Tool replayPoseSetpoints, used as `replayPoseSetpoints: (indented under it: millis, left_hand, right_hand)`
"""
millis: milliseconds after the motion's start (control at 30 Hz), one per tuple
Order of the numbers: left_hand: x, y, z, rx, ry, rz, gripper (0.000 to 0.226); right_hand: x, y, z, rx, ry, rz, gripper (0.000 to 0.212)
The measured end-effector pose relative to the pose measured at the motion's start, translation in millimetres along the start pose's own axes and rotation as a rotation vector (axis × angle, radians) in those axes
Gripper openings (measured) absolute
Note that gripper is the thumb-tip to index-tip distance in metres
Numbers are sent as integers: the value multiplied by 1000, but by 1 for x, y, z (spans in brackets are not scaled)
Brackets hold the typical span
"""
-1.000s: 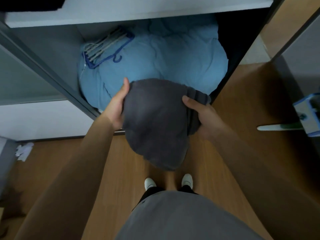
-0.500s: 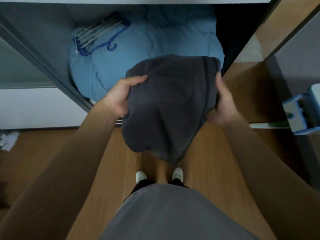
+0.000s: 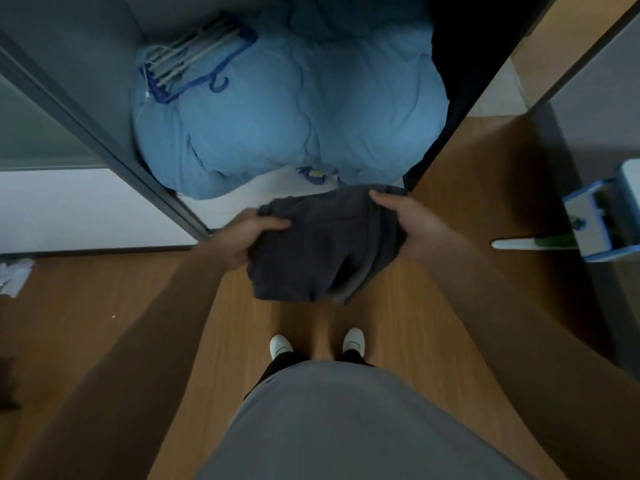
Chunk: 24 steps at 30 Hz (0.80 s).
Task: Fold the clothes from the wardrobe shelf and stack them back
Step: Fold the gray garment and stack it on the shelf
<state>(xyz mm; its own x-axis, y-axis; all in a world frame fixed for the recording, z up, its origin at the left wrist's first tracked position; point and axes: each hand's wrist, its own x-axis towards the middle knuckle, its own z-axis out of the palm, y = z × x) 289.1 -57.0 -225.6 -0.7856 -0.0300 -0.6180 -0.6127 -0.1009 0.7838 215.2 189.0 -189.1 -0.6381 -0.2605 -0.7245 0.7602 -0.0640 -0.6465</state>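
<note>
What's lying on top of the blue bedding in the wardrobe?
A bunch of hangers, blue and pale, rests on the blue bedding at its back left. The rest of its top is bare. What lies beneath the bedding is covered and cannot be seen.

A garment (image 3: 322, 247) is held between the left hand (image 3: 249, 237) and the right hand (image 3: 412, 226), above the floor (image 3: 450, 306) and before the wardrobe (image 3: 86, 109). A duvet (image 3: 294, 116) is stuffed in the wardrobe behind it, with hangers (image 3: 194, 60) laid on its left part.
</note>
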Motion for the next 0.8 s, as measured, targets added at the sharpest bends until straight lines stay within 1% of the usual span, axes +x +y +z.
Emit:
replayPoseSetpoints:
  millis: [33,67,133,167,200,233,267,300,333,367,400,433,467,500,533,567,600,633,667,700,733,800]
  left_hand:
    - [-1,10,-4,-90,-6,-13,16]
    - [-1,20,-10,-173,-38,-8,17]
    - [-3,39,-14,-287,-113,47,21]
    - [-3,47,-11,-321,-135,82,23]
    - [-2,53,-6,-342,-142,105,24]
    - [-1,55,-3,-359,-137,128,26]
    - [0,53,-2,-397,-124,151,29]
    - [2,47,-6,-462,-108,179,37]
    - [1,39,-14,-559,-116,200,50]
    - [0,29,-23,-671,-160,191,67]
    - [-1,15,-31,-767,-201,145,82]
    - [-3,-2,-35,-804,-204,123,89]
    - [-6,-18,-33,-776,-199,109,91]
    - [-9,-33,-27,-718,-211,90,87]
    - [-10,-42,-18,-660,-250,81,78]
    - [-8,-45,-8,-589,-274,75,68]
    - [-5,-42,3,-498,-258,85,52]
    - [0,-34,11,-399,-181,116,30]
    - [3,-22,16,-328,-71,126,15]
    - [6,-12,17,-300,33,127,14]
    - [7,-2,15,-344,82,121,19]
    - [7,10,6,-494,113,88,30]
  right_hand:
    - [-1,-10,-9,9,-19,-14,39]
    - [-2,-18,-17,68,-73,-71,44]
    - [-6,-22,-23,271,-213,-183,62]
    - [-8,-15,-19,296,-243,-177,67]
    - [-9,-4,-13,230,-235,-148,65]
    - [-10,5,-4,149,-212,-106,54]
    - [-11,13,4,96,-209,-85,37]
    - [-12,17,9,95,-227,-89,24]
    - [-10,19,9,136,-236,-114,21]
    - [-11,18,10,200,-243,-137,23]
    - [-11,16,10,268,-253,-153,27]
    - [-12,14,10,312,-261,-163,32]
    - [-11,14,10,331,-277,-171,35]
    - [-11,13,10,336,-283,-170,37]
    - [-10,13,11,328,-269,-157,40]
    - [-8,13,12,312,-243,-132,42]
    - [-5,13,13,282,-215,-102,45]
    - [-4,12,14,238,-183,-74,47]
    - [-3,11,14,183,-152,-54,47]
    - [-3,9,12,139,-132,-45,46]
    - [-3,6,8,117,-122,-52,44]
    - [-2,-1,-9,138,-116,-105,46]
